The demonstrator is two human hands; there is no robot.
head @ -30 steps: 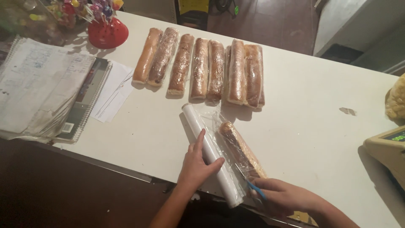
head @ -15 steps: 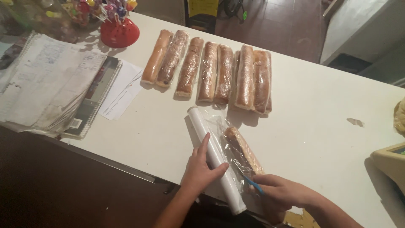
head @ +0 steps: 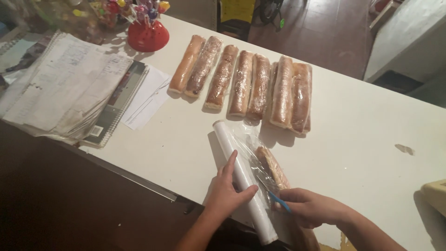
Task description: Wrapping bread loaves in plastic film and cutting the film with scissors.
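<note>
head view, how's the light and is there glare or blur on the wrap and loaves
Head view: warm dim light; the white table is brightest, the floor at lower left nearly black. Small highlights glint on the wrapped loaves and the film over the loaf being wrapped. The left hand on the cling film roll and the right hand with a blue tool look slightly soft.

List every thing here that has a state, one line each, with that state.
Cling film roll: partly unrolled, held down by left hand.
Loaf under film: half covered, not cut free.
Blue blade: in right hand, at the film.
Row of loaves: wrapped, side by side.
Notebook: closed under papers.
</note>
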